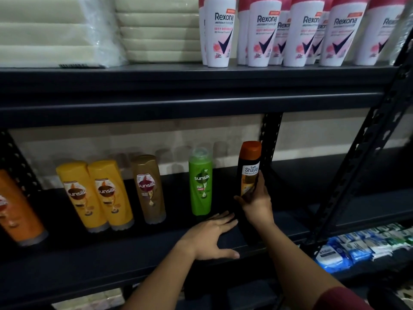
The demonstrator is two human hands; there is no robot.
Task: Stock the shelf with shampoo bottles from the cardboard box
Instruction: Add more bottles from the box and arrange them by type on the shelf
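Note:
My right hand grips the lower half of a black shampoo bottle with an orange cap, upright over the dark middle shelf, right of the row. My left hand lies flat with fingers spread on the shelf's front part, just below a green Sunsilk bottle. Further left stand a brown Sunsilk bottle, two yellow Sunsilk bottles and an orange bottle at the frame's edge. The cardboard box is out of view.
The upper shelf carries white and pink Rexona bottles and wrapped pale stacks. A black perforated post stands right behind the held bottle; a slanted post runs at right. Blue and white packets lie at the lower right.

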